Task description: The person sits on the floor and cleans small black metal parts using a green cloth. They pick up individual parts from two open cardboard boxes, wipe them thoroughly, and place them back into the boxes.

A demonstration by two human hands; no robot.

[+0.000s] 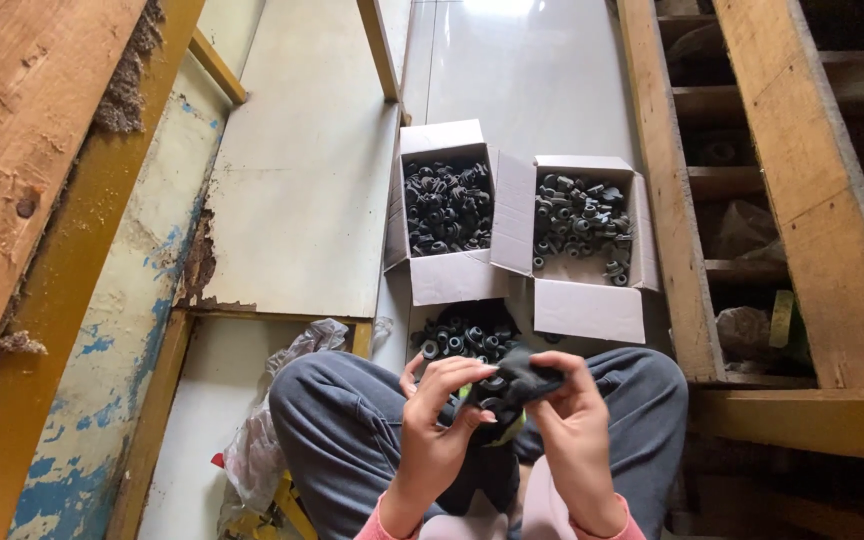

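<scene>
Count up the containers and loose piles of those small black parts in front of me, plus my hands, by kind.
Open white cardboard boxes of black parts: 2 (left box, right box)
Loose piles of black parts on the floor: 1 (pile)
Hands, together holding a dark piece: 2 (left hand, right hand)
Total: 5
</scene>
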